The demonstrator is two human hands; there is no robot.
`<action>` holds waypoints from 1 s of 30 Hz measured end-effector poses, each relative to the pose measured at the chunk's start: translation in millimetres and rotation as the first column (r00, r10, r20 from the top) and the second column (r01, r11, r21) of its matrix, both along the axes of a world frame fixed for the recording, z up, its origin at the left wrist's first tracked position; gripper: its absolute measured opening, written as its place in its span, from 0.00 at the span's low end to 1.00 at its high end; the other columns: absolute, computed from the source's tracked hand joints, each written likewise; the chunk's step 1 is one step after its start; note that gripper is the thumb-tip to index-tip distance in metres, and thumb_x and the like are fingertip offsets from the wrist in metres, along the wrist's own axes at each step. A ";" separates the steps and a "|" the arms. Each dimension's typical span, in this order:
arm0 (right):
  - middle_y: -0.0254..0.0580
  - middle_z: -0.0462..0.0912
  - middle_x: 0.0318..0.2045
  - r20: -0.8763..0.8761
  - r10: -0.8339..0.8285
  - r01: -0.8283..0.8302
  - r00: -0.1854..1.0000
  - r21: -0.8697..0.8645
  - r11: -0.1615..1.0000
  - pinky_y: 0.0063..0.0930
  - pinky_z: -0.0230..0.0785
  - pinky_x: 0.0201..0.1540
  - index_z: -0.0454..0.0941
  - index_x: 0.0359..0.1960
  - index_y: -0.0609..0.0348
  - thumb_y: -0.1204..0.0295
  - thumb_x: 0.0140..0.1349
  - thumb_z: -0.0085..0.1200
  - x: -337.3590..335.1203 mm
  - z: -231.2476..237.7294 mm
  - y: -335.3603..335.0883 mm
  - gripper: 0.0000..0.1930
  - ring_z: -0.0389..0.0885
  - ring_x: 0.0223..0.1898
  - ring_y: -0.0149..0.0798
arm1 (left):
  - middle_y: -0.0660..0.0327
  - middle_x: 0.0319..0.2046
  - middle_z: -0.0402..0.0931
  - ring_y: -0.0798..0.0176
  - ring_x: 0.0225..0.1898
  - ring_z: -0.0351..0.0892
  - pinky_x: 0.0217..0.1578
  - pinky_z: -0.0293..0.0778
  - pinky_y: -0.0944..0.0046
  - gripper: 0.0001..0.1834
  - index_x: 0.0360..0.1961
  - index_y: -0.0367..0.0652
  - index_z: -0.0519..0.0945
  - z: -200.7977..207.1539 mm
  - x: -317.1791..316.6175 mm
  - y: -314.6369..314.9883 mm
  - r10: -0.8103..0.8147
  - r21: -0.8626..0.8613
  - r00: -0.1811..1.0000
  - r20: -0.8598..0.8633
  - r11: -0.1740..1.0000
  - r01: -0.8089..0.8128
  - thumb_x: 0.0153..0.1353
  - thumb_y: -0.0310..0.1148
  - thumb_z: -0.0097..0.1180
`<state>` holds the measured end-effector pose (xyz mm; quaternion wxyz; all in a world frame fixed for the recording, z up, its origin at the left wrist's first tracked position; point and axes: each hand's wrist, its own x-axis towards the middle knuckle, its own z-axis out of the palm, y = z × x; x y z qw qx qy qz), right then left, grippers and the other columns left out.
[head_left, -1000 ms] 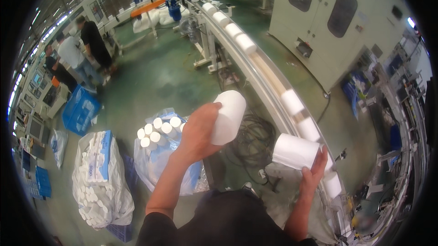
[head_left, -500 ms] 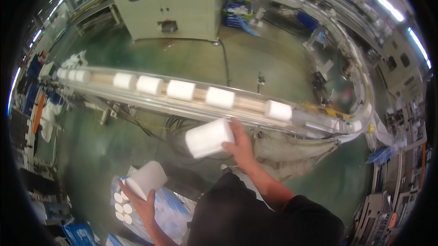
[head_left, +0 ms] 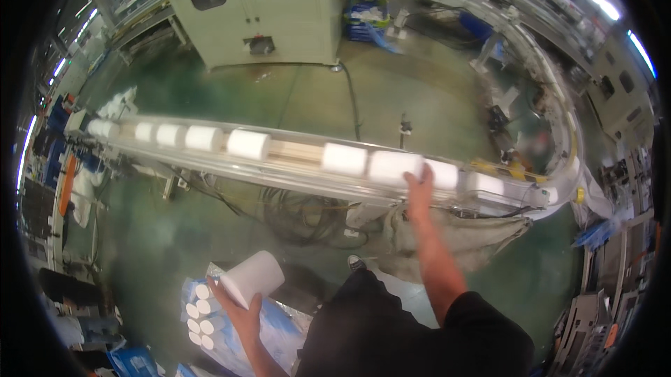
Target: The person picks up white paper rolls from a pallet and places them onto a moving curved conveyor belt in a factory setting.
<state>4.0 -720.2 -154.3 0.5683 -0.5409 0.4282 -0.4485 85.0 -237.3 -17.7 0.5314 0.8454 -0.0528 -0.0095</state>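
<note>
no legible text, no readable labels

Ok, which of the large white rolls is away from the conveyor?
The roll in the left hand, over the plastic bag; the other large rolls are on or just over the conveyor, including the one at the right hand.

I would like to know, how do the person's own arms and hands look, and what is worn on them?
The left hand and right hand are bare, with no glove to be seen. The right forearm is uncovered below a short, plain black sleeve. The left sleeve is out of view.
</note>
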 end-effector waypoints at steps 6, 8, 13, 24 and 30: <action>0.54 0.66 0.63 0.190 0.275 -0.320 0.942 0.277 0.906 0.39 0.60 0.64 0.56 0.72 0.59 0.67 0.60 0.60 57.0 30.4 78.2 0.39 0.67 0.61 0.44 | 0.39 0.72 0.52 0.43 0.74 0.52 0.70 0.51 0.48 0.63 0.78 0.50 0.44 -10.1 -7.3 10.4 0.030 0.030 0.998 0.050 0.999 -0.031 0.46 0.48 0.71; 0.50 0.67 0.64 0.394 0.315 -0.469 0.863 0.394 0.791 0.38 0.59 0.64 0.56 0.72 0.59 0.69 0.60 0.59 49.0 40.6 91.4 0.39 0.67 0.61 0.43 | 0.39 0.72 0.53 0.43 0.73 0.53 0.70 0.51 0.47 0.63 0.78 0.51 0.45 -13.8 -9.6 17.6 0.032 0.019 0.998 0.057 0.999 -0.033 0.46 0.49 0.71; 0.46 0.68 0.63 0.469 0.167 -0.388 0.867 0.428 0.816 0.36 0.60 0.64 0.57 0.72 0.59 0.71 0.61 0.55 25.4 29.7 78.2 0.36 0.67 0.62 0.42 | 0.41 0.72 0.52 0.42 0.73 0.54 0.71 0.50 0.48 0.60 0.78 0.50 0.45 -20.9 -16.7 29.7 0.085 0.027 0.996 0.021 0.996 -0.086 0.45 0.35 0.65; 0.45 0.70 0.61 0.692 0.056 -0.294 0.720 0.232 0.927 0.43 0.60 0.68 0.59 0.68 0.61 0.69 0.63 0.49 3.7 34.6 -11.7 0.31 0.69 0.63 0.42 | 0.40 0.70 0.55 0.42 0.71 0.56 0.69 0.54 0.47 0.61 0.78 0.47 0.44 -31.1 -10.4 25.9 0.036 -0.006 0.999 0.008 0.999 -0.036 0.42 0.35 0.64; 0.42 0.73 0.59 0.665 -0.101 -0.153 0.740 0.313 0.937 0.45 0.60 0.67 0.66 0.64 0.57 0.66 0.63 0.47 -5.0 7.9 -43.5 0.26 0.70 0.62 0.42 | 0.41 0.73 0.50 0.42 0.74 0.50 0.71 0.48 0.48 0.62 0.78 0.48 0.44 -23.2 -15.5 28.8 0.024 -0.012 1.000 -0.017 1.000 -0.024 0.46 0.41 0.69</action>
